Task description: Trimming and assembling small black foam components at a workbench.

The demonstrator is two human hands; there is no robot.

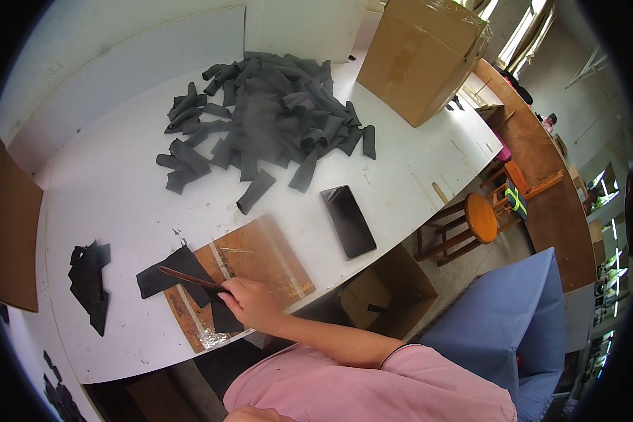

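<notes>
My right hand (250,304) is closed near the front edge of the table, its arm reaching in from the lower right. From its fingers a slim, reddish-brown pointed tool (183,275) sticks out to the left; its exact kind does not show. Under the tool and hand lie dark fabric pieces (158,277), partly over a brown, tape-striped board (267,250). I cannot tell whether the fingers also grip the cloth hanging below them. My left hand is not visible; only a patch of skin shows at the lower edge.
A large heap of dark grey fabric pieces (274,119) covers the table's back middle. A black phone (348,221) lies right of the board; more dark cloth (89,288) lies left. A cardboard box (422,60) stands back right. A wooden stool (480,219) is beyond the edge.
</notes>
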